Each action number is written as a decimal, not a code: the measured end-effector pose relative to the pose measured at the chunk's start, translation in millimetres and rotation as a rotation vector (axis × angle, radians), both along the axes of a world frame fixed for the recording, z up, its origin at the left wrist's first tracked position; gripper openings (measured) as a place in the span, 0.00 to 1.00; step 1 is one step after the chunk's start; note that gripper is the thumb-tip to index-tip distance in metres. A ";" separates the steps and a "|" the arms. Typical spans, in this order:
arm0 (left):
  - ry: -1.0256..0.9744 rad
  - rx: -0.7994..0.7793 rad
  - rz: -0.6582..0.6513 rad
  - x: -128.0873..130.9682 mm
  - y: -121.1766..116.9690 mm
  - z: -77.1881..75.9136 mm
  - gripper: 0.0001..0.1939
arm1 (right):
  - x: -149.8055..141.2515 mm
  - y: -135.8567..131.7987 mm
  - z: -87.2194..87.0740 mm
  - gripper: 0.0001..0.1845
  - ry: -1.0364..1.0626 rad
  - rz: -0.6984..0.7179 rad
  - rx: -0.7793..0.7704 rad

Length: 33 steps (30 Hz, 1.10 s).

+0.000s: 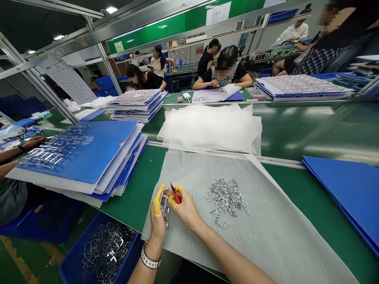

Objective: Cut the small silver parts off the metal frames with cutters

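My left hand (pixel 159 217), with yellow finger cots, is closed around a thin shiny metal frame (pixel 164 207) and holds it nearly upright. Close on its right, my right hand (pixel 184 207), also in yellow finger cots, grips a pair of small red-handled nippers (pixel 175 194). Their dark pointed tip is up, beside the top of the frame; I cannot tell if they touch. Below both hands lies a white foam sheet (pixel 189 169). A pile of small shiny metal parts (pixel 227 196) rests on that sheet to the right, with a short curved row of the same parts nearer me.
A blue bin (pixel 66 272) of metal scrap stands low at the left. Stacked blue sheets (pixel 115 136) carry metal frames on the left. Folded white foam sheets (pixel 210 128) lie ahead, a blue sheet (pixel 349 189) at right. A co-worker's hand (pixel 34 142) is at far left; others sit opposite.
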<state>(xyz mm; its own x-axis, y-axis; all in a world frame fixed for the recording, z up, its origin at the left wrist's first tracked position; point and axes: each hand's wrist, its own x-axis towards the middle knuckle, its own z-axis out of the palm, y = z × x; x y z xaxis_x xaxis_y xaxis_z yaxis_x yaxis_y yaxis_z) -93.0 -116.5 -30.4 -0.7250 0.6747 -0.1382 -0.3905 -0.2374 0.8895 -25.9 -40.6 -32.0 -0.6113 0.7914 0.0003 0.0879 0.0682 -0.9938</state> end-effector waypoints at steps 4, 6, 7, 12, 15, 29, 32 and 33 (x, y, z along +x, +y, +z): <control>0.085 0.010 -0.004 1.3 2.2 -4.6 0.30 | -0.9 0.0 -2.0 0.13 0.046 -0.001 -0.061; 0.076 0.011 -0.004 2.7 3.8 -4.5 0.31 | -0.2 0.5 -1.4 0.13 0.062 -0.003 -0.093; 0.071 0.014 -0.003 3.4 4.6 -4.1 0.31 | 0.4 0.7 -0.9 0.14 0.073 -0.005 -0.112; 0.066 0.018 -0.016 7.2 8.0 -1.9 0.32 | 3.8 0.2 4.2 0.16 0.181 -0.008 -0.272; 0.076 0.028 -0.028 9.3 9.2 -0.6 0.32 | 5.8 -1.5 8.4 0.16 0.216 -0.011 -0.362; 0.024 0.060 -0.010 11.7 12.6 1.5 0.30 | 7.9 -0.9 14.5 0.15 0.200 -0.011 -0.455; 0.003 0.070 -0.010 9.7 10.7 1.0 0.30 | 9.8 0.1 14.9 0.13 0.117 0.010 -0.307; 0.004 0.070 -0.007 9.0 9.7 1.6 0.31 | 12.7 1.4 16.1 0.13 0.049 0.027 -0.205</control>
<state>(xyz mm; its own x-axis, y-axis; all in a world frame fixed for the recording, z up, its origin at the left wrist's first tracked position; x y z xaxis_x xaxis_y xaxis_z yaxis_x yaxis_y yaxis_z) -84.0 -106.8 -28.9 -0.7211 0.6873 -0.0876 -0.3884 -0.2963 0.8726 -13.2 -39.2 -15.9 -0.6357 0.7611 -0.1291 0.0402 -0.1344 -0.9901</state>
